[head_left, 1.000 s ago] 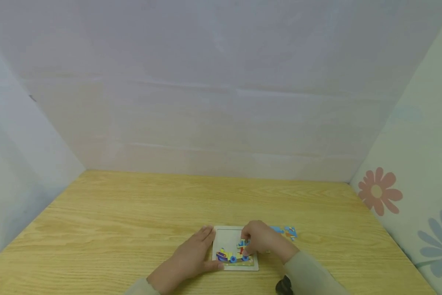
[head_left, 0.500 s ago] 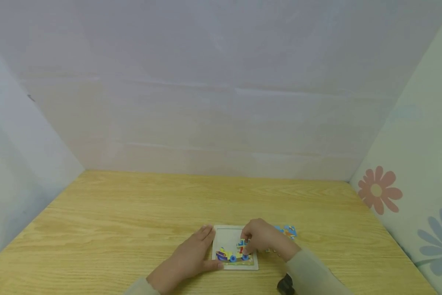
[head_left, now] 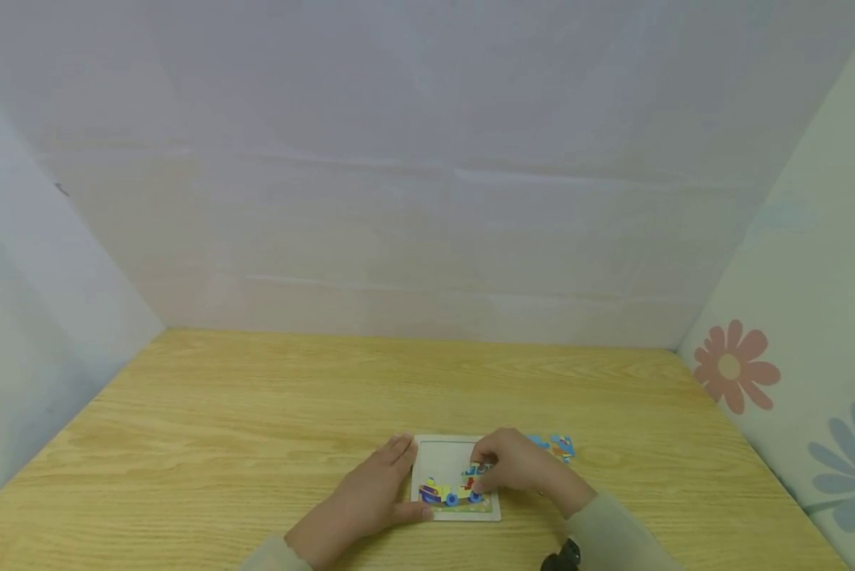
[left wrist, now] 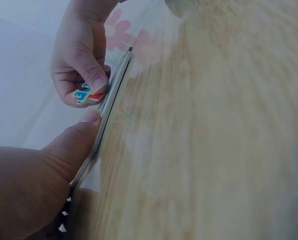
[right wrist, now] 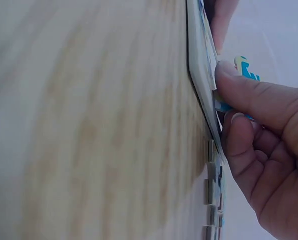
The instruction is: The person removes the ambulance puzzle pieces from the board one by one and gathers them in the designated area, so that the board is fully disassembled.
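Observation:
A small pale puzzle board (head_left: 442,456) lies on the table, with several fitted pieces (head_left: 438,496) forming a colourful vehicle along its lower part. My left hand (head_left: 366,500) rests at the board's left side, fingers extended, thumb pressing on the near edge of the frame. My right hand (head_left: 516,464) pinches a puzzle piece (left wrist: 82,95) between thumb and fingers, over the right side of the board. That piece is blue, yellow and red, and it stands tilted in the left wrist view. The fingers hide part of it.
More loose puzzle pieces (head_left: 561,449) lie on the wooden table (head_left: 292,396) right of the board, partly behind my right hand. A dark object (head_left: 561,557) shows by the right sleeve. Pale walls (head_left: 427,238) enclose the table at the back and sides.
My right hand has shifted slightly to the right, and the pinched piece has moved and tilted a little with it. My left hand and the board hold their place.

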Demonstrator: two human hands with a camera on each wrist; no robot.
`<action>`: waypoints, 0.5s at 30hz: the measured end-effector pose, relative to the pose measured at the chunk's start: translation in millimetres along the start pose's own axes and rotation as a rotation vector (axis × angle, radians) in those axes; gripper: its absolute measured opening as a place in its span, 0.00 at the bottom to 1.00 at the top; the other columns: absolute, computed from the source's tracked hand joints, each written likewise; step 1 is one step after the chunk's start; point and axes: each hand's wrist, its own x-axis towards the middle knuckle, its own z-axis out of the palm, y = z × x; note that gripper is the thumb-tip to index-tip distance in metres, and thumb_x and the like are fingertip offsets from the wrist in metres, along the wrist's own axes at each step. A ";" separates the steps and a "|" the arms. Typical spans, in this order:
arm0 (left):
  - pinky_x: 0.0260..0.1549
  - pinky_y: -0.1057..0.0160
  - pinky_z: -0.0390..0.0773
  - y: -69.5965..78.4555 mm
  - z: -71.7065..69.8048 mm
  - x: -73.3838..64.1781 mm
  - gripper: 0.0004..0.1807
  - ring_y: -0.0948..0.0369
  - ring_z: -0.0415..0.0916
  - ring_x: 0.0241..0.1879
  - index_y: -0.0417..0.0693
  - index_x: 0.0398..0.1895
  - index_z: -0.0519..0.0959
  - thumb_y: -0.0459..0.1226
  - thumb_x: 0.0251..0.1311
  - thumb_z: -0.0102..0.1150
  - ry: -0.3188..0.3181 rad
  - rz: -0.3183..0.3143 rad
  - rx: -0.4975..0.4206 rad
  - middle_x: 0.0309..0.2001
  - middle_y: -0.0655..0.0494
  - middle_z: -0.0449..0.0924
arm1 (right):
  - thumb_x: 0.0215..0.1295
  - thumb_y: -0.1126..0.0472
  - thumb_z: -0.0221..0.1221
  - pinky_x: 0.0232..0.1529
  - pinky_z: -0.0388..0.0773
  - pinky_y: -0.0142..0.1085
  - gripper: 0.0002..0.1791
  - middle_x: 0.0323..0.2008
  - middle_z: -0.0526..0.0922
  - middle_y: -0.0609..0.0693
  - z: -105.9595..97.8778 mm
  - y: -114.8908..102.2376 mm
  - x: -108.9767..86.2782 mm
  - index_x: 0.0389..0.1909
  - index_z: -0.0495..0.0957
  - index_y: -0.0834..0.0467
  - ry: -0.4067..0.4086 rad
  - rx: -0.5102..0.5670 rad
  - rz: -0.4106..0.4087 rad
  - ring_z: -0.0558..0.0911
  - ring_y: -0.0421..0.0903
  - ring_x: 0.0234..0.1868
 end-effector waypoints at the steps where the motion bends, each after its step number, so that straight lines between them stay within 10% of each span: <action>1: 0.63 0.47 0.60 0.1 -0.4 0.1 0.51 0.44 0.54 0.67 0.31 0.64 0.61 0.63 0.49 0.56 0.002 0.001 -0.002 0.68 0.38 0.57 | 0.48 0.63 0.68 0.23 0.61 0.28 0.10 0.17 0.65 0.40 -0.1 0.6 -0.5 0.21 0.74 0.53 0.003 0.012 -0.003 0.64 0.38 0.23; 15: 0.64 0.47 0.59 1.1 -1.9 -1.1 0.52 0.44 0.53 0.68 0.32 0.65 0.60 0.64 0.50 0.54 -0.014 -0.004 -0.017 0.68 0.38 0.56 | 0.47 0.62 0.69 0.18 0.67 0.25 0.11 0.17 0.71 0.44 -2.0 15.4 -16.8 0.26 0.77 0.60 0.062 0.291 -0.001 0.68 0.36 0.18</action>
